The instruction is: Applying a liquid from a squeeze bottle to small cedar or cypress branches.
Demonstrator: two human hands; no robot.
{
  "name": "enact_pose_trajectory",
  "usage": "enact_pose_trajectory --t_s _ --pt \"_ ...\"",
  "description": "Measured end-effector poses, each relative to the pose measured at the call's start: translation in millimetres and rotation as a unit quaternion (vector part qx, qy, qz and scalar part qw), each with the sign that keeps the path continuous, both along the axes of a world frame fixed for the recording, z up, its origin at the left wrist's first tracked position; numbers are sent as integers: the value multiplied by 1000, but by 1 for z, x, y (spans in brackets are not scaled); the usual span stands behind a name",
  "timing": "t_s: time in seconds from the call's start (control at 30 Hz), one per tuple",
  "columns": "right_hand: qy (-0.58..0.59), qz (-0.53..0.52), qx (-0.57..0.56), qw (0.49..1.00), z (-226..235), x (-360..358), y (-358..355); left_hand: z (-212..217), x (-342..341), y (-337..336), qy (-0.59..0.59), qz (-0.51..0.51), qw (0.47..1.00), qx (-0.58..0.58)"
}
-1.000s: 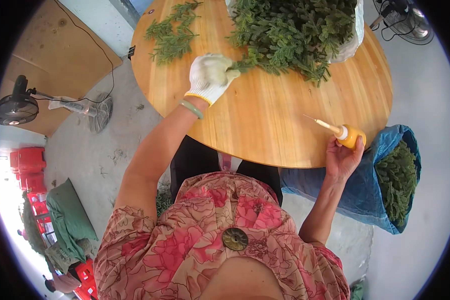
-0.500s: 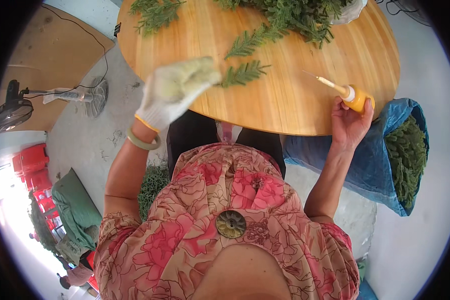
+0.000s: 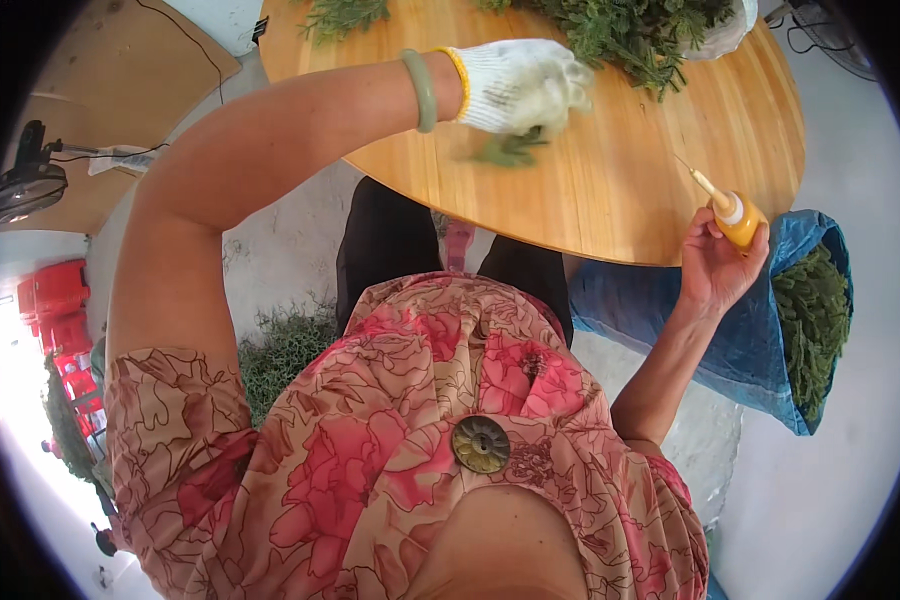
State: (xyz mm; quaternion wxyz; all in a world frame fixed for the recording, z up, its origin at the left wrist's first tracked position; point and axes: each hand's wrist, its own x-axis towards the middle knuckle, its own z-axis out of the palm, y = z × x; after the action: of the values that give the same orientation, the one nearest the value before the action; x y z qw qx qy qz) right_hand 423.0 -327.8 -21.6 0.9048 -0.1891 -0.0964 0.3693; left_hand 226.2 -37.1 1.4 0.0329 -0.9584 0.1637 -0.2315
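My left hand (image 3: 532, 88), in a white knit glove with a yellow cuff, reaches across the round wooden table (image 3: 620, 215). Its fingers curl and are blurred by motion. A green needle-leaf sprig (image 3: 513, 148), also blurred, sticks out below the fingers and appears gripped in them; where they meet it is hidden. At the table's right edge my bare right hand (image 3: 718, 262) is wrapped around a yellow squeeze bottle (image 3: 745, 225). The bottle's long pale nozzle ends in a thin needle that points up and left, away from the sprig.
A heap of green sprigs (image 3: 630, 35) lies at the table's far side beside a whitish bag (image 3: 725, 35). More sprigs (image 3: 345, 15) are at the far left. On the right, a blue sack (image 3: 690, 330) holds greenery. A fan (image 3: 30, 185) stands left; greenery (image 3: 285, 350) lies on the floor.
My left hand has swung right across the table from its left edge, and the near sprig now shows beneath it. The right hand with the bottle has shifted slightly right and down in view.
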Motion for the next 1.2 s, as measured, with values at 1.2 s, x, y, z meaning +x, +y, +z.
enact_pose_trajectory --t_s 1.2 --pt "59 86 -37 994 -7 -21 55 -39 -103 -86 79 285 948 -113"
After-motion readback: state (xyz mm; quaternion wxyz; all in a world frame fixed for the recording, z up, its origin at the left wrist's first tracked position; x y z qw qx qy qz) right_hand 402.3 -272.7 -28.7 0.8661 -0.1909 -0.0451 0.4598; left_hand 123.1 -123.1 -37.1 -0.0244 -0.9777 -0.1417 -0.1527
